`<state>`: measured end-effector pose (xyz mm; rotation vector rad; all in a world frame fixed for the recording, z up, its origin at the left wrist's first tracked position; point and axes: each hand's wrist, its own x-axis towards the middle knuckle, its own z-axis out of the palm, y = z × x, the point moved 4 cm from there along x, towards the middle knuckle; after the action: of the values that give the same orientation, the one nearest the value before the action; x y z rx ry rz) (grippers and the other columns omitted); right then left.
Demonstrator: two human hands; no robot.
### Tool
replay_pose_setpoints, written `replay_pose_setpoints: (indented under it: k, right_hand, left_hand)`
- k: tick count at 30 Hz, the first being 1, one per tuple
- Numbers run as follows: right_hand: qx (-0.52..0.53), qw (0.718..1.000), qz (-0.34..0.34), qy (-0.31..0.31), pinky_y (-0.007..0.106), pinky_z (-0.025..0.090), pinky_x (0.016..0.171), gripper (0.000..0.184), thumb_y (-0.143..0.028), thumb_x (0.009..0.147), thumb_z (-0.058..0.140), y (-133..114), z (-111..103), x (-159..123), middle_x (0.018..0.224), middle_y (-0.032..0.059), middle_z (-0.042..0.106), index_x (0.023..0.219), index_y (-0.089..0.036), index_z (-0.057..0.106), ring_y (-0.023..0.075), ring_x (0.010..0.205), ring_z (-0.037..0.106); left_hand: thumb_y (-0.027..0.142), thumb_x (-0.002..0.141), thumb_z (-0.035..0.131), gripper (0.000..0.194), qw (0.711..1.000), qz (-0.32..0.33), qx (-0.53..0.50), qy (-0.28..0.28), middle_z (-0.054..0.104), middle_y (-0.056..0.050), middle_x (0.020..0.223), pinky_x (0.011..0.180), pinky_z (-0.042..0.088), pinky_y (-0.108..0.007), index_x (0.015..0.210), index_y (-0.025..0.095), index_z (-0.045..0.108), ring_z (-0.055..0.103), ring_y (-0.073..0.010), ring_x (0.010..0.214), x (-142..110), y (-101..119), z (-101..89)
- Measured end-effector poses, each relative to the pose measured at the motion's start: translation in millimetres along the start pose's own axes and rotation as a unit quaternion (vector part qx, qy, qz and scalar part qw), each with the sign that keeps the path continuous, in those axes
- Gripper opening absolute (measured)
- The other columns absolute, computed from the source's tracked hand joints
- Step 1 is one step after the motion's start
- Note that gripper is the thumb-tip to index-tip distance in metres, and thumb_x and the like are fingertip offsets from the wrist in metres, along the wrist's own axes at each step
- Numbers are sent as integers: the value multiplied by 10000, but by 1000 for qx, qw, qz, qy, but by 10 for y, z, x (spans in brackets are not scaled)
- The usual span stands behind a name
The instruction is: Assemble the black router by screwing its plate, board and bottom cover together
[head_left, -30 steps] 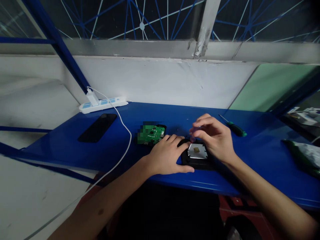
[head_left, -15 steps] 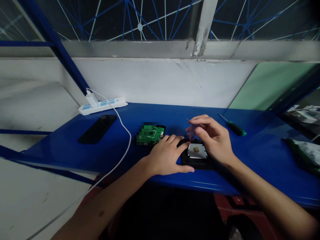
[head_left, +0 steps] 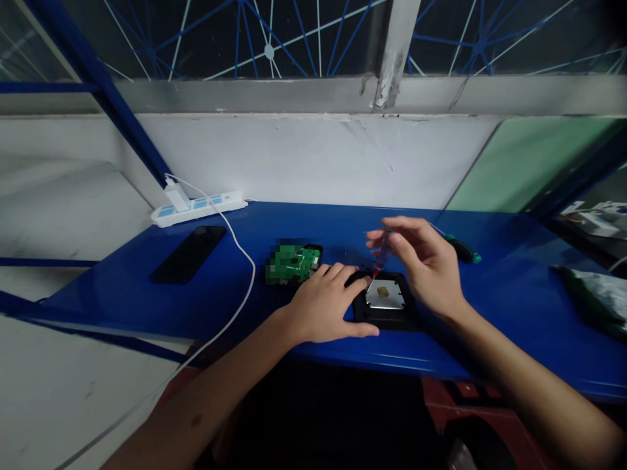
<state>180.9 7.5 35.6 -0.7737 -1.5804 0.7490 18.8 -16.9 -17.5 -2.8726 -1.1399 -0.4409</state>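
My left hand (head_left: 326, 303) lies over the left side of a black casing (head_left: 392, 321), fingers stretched and spread. Its index fingertip rests near the casing's upper left corner, the thumb along the front edge. Set in the casing is a silvery metal plate (head_left: 398, 294) with a small tan square (head_left: 383, 292) at its middle. My right hand (head_left: 431, 267) is closed around the clear purplish handle of a small screwdriver (head_left: 385, 251) with a red collar. The screwdriver slants, its tip down at the plate's upper left corner, close to my left index finger.
A green circuit board (head_left: 298, 262), partly pixelated, lies left of the casing. Behind my right hand is a green-handled screwdriver (head_left: 463, 249). A black phone (head_left: 189, 254), white power strip (head_left: 200, 205) and white cable (head_left: 240, 248) are at left. A shiny packet (head_left: 595, 300) lies at right.
The screwdriver handle leans further to the right, and my right hand has shifted slightly right and opened its grip a little. The left hand stays on the casing.
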Motion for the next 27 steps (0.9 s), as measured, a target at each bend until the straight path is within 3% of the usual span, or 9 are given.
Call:
replay_pose_setpoints:
  k: [5,9,12,18,27]
  right_hand:
    - [4,1000,-18,-24,347,617,747,166,-332,976,556,12,29,-24,1116,41,688,1076,-259,665,178,926,716]
    - [-18,998,-61,-11,296,598,629,137,-277,880,706,22,32,-14,1023,9,598,1016,-283,691,135,802,662]
    - [-28,998,-63,3,279,585,608,129,-241,885,701,19,29,-18,933,-7,614,1009,-281,698,115,727,653]
    - [4,999,-24,-22,352,591,764,202,-280,1011,495,27,51,-81,1035,35,735,1147,-269,645,177,927,711]
    - [-31,996,-59,-51,356,570,736,197,-286,964,580,66,83,-93,1103,30,584,1156,-301,616,175,932,663]
  left_hand:
    - [799,843,505,816,1000,0,5,-1,531,-137,1401,1016,414,-480,1400,203,498,524,-336,1204,2,5,-9]
    - [796,846,505,806,1000,0,8,-6,529,-141,1403,1022,411,-489,1385,197,510,522,-341,1211,-3,11,-17]
    - [798,842,506,800,1000,-3,5,-8,529,-137,1398,1015,417,-489,1376,201,517,524,-337,1203,-5,8,-15]
    - [793,849,503,806,1000,-1,3,-8,526,-139,1403,1018,409,-487,1392,196,507,516,-339,1214,1,3,-16]
    - [785,845,523,800,1000,0,2,-9,531,-152,1412,1017,413,-486,1378,188,517,521,-348,1221,-1,4,-12]
